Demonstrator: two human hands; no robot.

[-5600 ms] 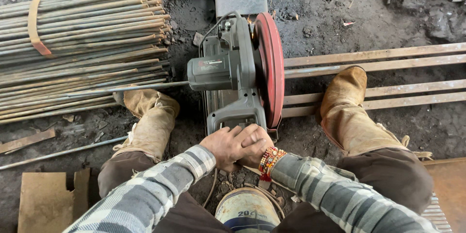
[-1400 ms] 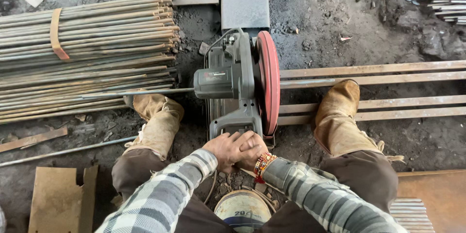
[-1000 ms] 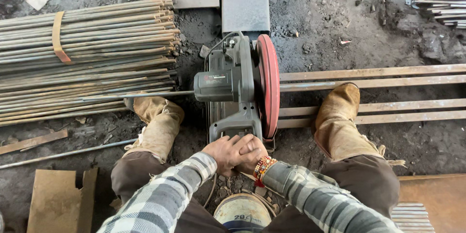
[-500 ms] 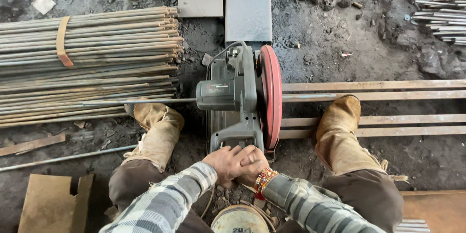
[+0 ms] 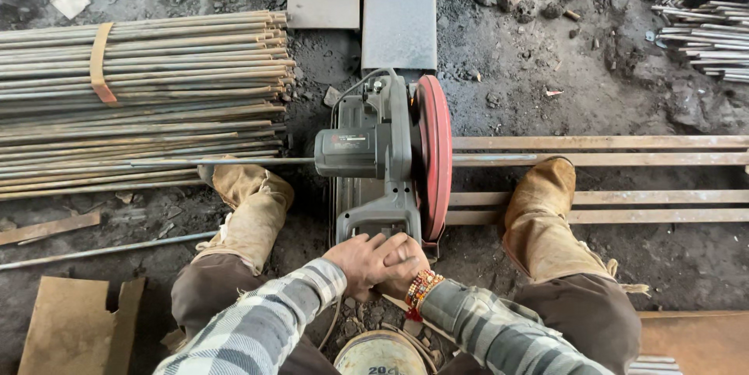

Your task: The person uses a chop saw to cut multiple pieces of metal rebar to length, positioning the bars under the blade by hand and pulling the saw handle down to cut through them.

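The work in hand is cutting a thin steel rod [image 5: 226, 161] on a chop saw [image 5: 382, 164] that stands on the dirt floor [image 5: 546, 63].

**Position of the hands.** Both hands are stacked on the saw's handle at its near end. The left hand [image 5: 360, 256] lies on top; the right hand [image 5: 402, 266] is beneath and beside it, a beaded bracelet [image 5: 421, 289] at its wrist. The fingers of both are curled in a closed grip around the handle.

**Position of the work.** The rod lies across the saw from the left and passes under the motor housing toward the red cutting disc [image 5: 434, 158]. To the right of the disc, a thin length continues along the wooden planks [image 5: 608, 150].

**Progress, as judged.** The rod is loaded and the hands are set on the handle, so feeding appears done. No sparks show at the disc, so the cut seems either not begun or already finished. A large bundle of rods [image 5: 140, 102], strapped with a tan band, remains at left; a smaller pile of cut rods [image 5: 706, 20] lies at the upper right corner. Much stock appears uncut.

**Not visible or unclear.**
- The contact point between disc and rod is hidden by the guard and motor.
- Whether the rod is already severed cannot be told.
- The vise and trigger are covered.
- The round container [image 5: 380, 353] at the bottom edge is cut off.
- The boots [image 5: 546, 219] brace either side of the saw.
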